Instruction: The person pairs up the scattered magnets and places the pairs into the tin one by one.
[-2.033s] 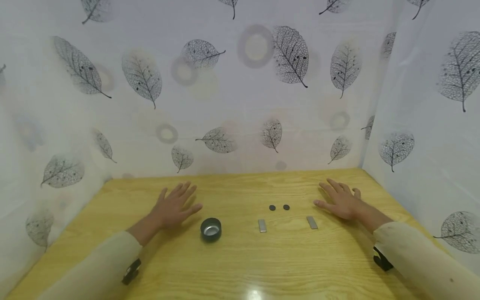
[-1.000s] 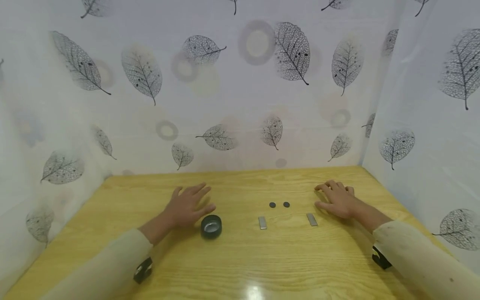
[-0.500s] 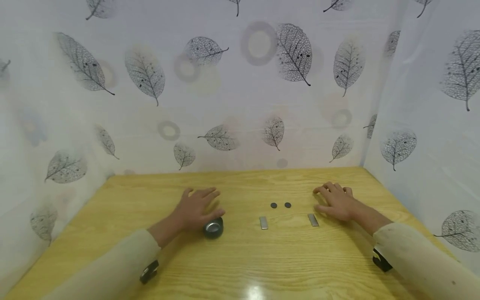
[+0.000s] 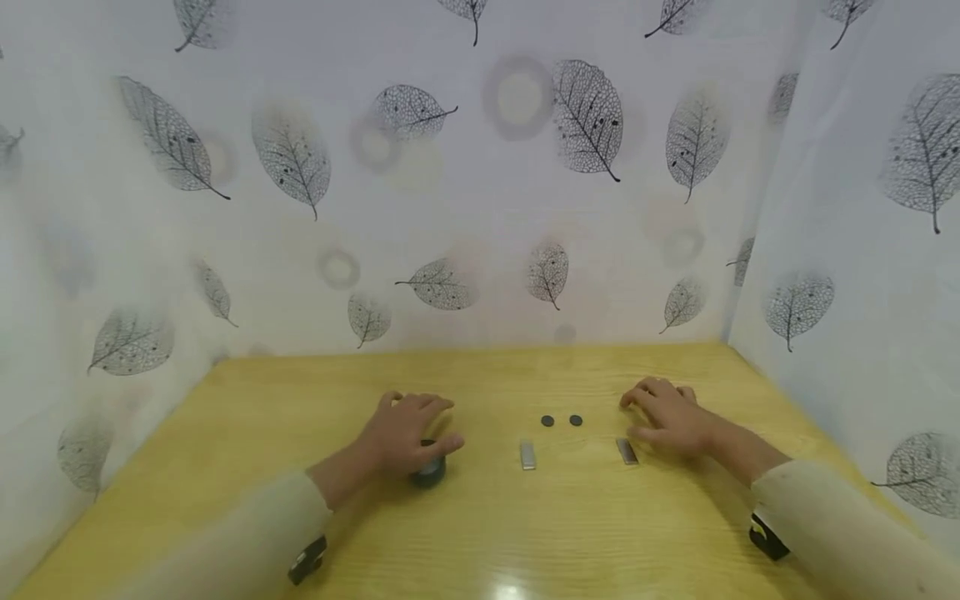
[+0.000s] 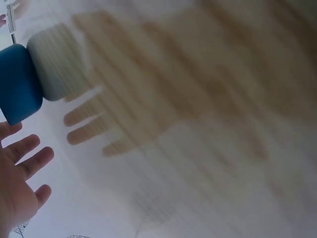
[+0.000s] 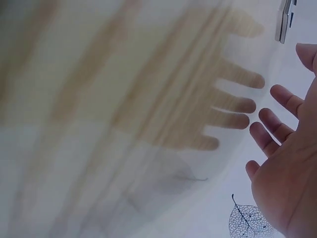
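A small round dark bowl (image 4: 427,477) with a metallic inside stands on the table, partly covered by my left hand (image 4: 401,437). In the left wrist view its side looks blue (image 5: 20,84), and the left fingers (image 5: 34,163) are spread loosely near it; whether they touch cannot be told. My right hand (image 4: 671,421) hovers low with loosely bent fingers and holds nothing. Just left of its thumb lies a flat silver-grey bar (image 4: 627,452), which also appears as a metal bar (image 6: 284,22) in the right wrist view. A second silver bar (image 4: 528,456) lies between the hands.
Two dark discs (image 4: 547,421) lie side by side behind the bars. The glossy wood-grain table (image 4: 480,533) ends at a white leaf-printed curtain (image 4: 480,192) behind and on both sides. A black device (image 4: 307,560) is strapped under each sleeve.
My left hand has moved right, from beside the bowl to over it. The right hand's fingers have bent a little more and shifted slightly left. Bars and discs stay put.
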Demonstrator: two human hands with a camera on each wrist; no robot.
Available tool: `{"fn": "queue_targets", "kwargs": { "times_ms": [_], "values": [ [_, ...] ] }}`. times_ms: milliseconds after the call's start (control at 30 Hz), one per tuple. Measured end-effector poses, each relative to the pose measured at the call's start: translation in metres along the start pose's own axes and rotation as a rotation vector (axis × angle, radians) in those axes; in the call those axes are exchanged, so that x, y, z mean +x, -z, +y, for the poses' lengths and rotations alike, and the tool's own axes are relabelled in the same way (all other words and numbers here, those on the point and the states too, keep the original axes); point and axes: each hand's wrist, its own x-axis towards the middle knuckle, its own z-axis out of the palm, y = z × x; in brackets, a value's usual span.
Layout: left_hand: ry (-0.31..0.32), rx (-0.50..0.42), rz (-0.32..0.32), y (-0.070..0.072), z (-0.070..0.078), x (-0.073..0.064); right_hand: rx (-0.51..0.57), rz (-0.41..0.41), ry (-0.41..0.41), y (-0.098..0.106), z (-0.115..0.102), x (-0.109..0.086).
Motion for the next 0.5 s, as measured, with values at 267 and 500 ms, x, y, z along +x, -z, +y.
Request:
{"fn": "queue_targets", "kwargs": {
  "times_ms": [267,500],
  "values": [
    [-0.008,0.043,-0.034,-0.007,0.007,-0.001,0.018,-0.015,0.03,-0.004,-0.006,-0.003],
    [-0.048,0.048,-0.07,-0.007,0.015,0.005,0.038,-0.034,0.05,0.0,-0.006,-0.006]
  ]
}}
